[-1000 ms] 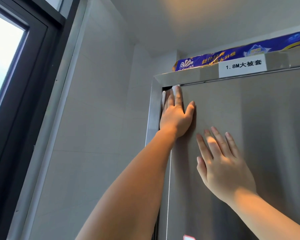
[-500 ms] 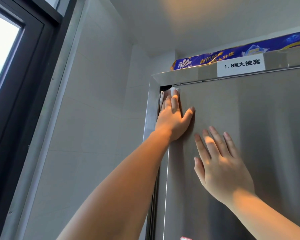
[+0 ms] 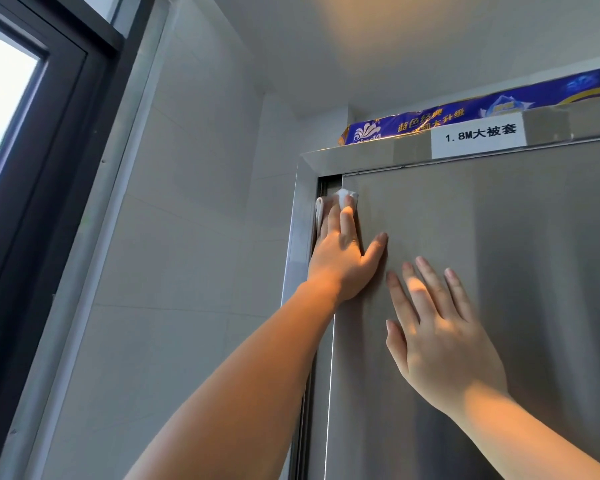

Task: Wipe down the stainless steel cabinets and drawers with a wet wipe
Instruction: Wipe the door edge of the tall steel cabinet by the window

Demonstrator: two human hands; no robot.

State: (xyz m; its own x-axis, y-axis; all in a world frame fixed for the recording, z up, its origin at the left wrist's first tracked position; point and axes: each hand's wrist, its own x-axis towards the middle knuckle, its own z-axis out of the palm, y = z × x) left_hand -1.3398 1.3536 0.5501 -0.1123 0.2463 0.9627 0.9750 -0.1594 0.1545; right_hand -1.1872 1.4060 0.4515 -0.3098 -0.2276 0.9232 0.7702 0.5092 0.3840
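Observation:
A tall stainless steel cabinet door (image 3: pixel 499 237) fills the right half of the view, set in a steel frame (image 3: pixel 300 209). My left hand (image 3: pixel 343 254) lies flat near the door's top left corner, its straight fingers pressing a white wet wipe (image 3: pixel 342 197) against the door edge. The wipe shows above and left of the fingertips; the rest is hidden under the hand. My right hand (image 3: pixel 440 337) rests flat on the door, fingers spread, just below and right of the left hand.
A white label with printed text (image 3: pixel 478 136) sticks on the cabinet's top frame. A blue printed package (image 3: pixel 465 116) lies on top of the cabinet. A pale tiled wall (image 3: pixel 187 237) stands to the left, with a dark window frame (image 3: pixel 49 133) beyond.
My left hand has slid a little down the door's left edge with the wipe, so more wipe shows above the fingertips. The right hand has stayed flat on the door.

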